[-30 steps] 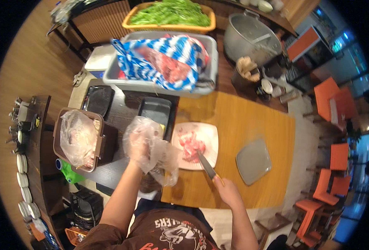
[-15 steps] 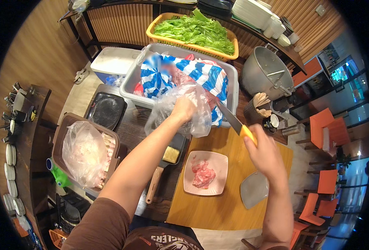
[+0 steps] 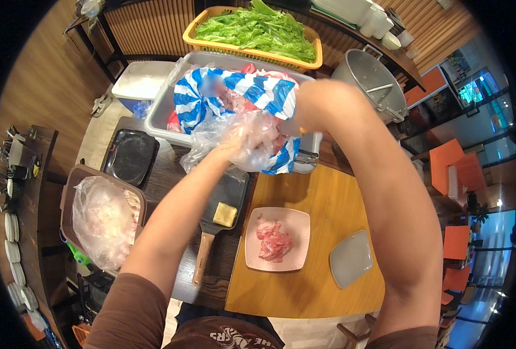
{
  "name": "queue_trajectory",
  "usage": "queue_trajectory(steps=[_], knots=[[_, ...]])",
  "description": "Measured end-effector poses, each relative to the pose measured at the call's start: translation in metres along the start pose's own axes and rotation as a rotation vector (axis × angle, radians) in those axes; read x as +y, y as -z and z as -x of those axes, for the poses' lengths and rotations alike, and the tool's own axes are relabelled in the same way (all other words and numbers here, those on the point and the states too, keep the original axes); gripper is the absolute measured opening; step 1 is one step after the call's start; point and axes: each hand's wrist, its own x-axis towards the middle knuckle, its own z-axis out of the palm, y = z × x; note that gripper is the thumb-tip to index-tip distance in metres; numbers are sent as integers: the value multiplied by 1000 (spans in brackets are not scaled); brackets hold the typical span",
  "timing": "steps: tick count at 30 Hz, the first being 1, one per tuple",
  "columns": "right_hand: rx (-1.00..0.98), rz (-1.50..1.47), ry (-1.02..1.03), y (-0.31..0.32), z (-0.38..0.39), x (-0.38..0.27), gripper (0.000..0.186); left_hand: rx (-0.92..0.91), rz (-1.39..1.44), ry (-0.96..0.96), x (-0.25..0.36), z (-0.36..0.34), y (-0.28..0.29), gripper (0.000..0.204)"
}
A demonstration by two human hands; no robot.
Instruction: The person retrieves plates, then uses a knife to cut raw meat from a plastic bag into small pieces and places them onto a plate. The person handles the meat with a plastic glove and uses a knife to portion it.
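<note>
My left hand (image 3: 243, 138) is closed on a crumpled clear plastic bag (image 3: 202, 142), against raw pink meat (image 3: 240, 103). The meat lies in a blue-and-white striped plastic bag (image 3: 266, 96) inside a grey tub (image 3: 159, 125). My right hand (image 3: 322, 104), smeared by motion, reaches over the tub's right side with the fingers closed round a knife (image 3: 291, 126). Only a bit of yellow handle and part of the grey blade show; the cutting edge is hidden. Nearer to me, a pale square plate (image 3: 255, 259) holds several pieces of cut meat (image 3: 274, 239).
An empty grey plate (image 3: 351, 259) lies on the wooden table (image 3: 304, 296). Left are a pan (image 3: 233, 189) with a yellow block, a black tray (image 3: 131, 157) and a brown bin (image 3: 74, 174). Behind stand a yellow lettuce basket (image 3: 191, 38) and a large metal pot (image 3: 351, 67).
My right hand has swung up and left with the knife, from beside the tub to over its right side. My left hand has stayed on the clear bag. The whole view has shifted slightly.
</note>
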Motion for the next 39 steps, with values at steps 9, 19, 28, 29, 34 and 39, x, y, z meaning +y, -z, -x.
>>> queue_trajectory(steps=[9,19,28,29,34,39], knots=[[-142,30,36,4,-59,-17,31,-51,744,542,-11,9,-21,18],[38,-478,135,-109,-36,38,35,97,427,256,-19,22,-14,22],[231,-310,127,-109,-5,64,33,185,669,705,6,17,-4,31],[251,-296,79,-110,-5,66,33,233,764,723,7,17,-10,31],[303,-368,121,-117,14,65,32,249,786,756,5,26,-22,33],[423,-426,37,-130,40,60,32,178,728,699,10,33,-10,24]])
